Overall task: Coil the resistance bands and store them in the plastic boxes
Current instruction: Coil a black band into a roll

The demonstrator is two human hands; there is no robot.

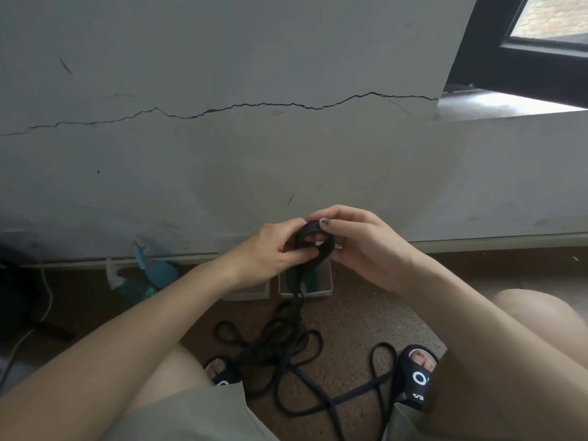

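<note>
A black resistance band is wound into a small coil (313, 241) held up in front of the wall. My left hand (273, 253) pinches the coil's left side and my right hand (359, 243) grips its right side and top. The band's free length hangs down from the coil to a loose tangle (286, 345) on the floor between my feet. Two clear plastic boxes stand on the floor below my hands: the left one (246, 291) is mostly hidden by my left wrist, the right one (323, 286) holds something green.
A cracked grey wall rises straight ahead, with a window at top right. Teal and blue spray bottles (152, 275) lie by the baseboard at left. A white cable (47, 297) runs near the dark left edge. My knees and black slippers (415, 377) flank the tangle.
</note>
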